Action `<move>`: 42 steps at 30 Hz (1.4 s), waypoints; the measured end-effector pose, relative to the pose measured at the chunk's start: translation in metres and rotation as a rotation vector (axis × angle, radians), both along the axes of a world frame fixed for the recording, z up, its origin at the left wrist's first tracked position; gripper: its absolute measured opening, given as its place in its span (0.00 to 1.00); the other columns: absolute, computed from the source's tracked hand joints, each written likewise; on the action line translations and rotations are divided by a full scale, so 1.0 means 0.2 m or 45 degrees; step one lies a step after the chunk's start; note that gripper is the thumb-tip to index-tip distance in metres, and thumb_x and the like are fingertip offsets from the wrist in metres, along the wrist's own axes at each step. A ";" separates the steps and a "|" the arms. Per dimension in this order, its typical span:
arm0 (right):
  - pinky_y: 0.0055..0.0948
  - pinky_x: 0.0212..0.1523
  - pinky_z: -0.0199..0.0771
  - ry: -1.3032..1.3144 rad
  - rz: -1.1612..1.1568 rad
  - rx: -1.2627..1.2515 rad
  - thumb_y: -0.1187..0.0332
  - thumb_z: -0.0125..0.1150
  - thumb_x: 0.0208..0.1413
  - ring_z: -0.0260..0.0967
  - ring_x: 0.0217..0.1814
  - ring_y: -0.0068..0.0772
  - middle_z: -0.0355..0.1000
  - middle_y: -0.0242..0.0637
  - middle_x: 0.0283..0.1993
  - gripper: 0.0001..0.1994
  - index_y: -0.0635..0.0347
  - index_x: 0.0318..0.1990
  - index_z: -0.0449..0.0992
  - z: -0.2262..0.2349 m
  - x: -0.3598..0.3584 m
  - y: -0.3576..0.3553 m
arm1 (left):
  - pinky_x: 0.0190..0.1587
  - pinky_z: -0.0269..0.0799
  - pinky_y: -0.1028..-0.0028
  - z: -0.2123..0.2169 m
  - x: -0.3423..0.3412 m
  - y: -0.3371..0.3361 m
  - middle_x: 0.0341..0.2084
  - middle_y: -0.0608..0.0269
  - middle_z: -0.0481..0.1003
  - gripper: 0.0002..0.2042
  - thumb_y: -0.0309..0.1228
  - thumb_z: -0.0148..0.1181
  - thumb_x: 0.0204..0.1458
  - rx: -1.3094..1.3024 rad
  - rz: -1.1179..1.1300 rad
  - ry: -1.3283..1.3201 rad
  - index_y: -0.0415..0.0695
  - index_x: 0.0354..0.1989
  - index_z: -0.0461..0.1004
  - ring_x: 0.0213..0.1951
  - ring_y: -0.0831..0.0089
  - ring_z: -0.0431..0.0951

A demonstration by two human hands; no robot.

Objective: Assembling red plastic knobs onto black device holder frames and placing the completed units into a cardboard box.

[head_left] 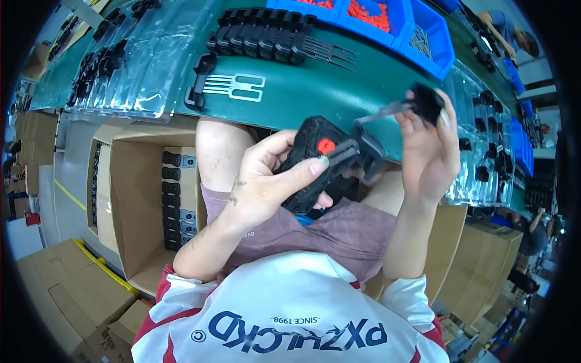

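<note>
My left hand [266, 175] grips a black plastic housing [313, 130] over my lap, thumb pressed along its top. A round red piece [325, 146] sits on the housing's face, and a dark forked part lies beside it under the thumb. Raised to the right, my right hand [426, 160] pinches a black plastic part [427, 104] between its fingers. That part is smeared by motion, and a thin metal strip [384, 112] reaches from it toward the housing. Whether the strip touches the housing I cannot tell.
On the green table [290, 100] lie a black part with flat metal prongs [245, 86] and a row of black parts [257, 36]. Blue bins [448, 51] hold red pieces and metal pins. Clear plastic trays [136, 66] flank both sides. An open carton [136, 206] stands at left.
</note>
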State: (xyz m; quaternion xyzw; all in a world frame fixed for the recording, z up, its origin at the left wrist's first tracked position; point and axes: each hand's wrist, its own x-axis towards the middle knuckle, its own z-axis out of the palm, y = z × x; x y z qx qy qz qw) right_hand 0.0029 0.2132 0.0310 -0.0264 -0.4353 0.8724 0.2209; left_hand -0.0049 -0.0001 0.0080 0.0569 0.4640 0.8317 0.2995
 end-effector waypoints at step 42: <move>0.09 0.26 0.60 -0.484 1.233 0.895 0.72 0.66 0.43 0.64 0.24 0.15 0.71 0.33 0.30 0.22 0.66 0.48 0.72 -0.03 -0.19 -0.39 | 0.23 0.60 0.88 -0.16 0.04 -0.31 0.22 0.66 0.74 0.05 0.23 0.58 0.52 -0.339 -0.051 0.051 0.36 0.34 0.77 0.21 0.86 0.67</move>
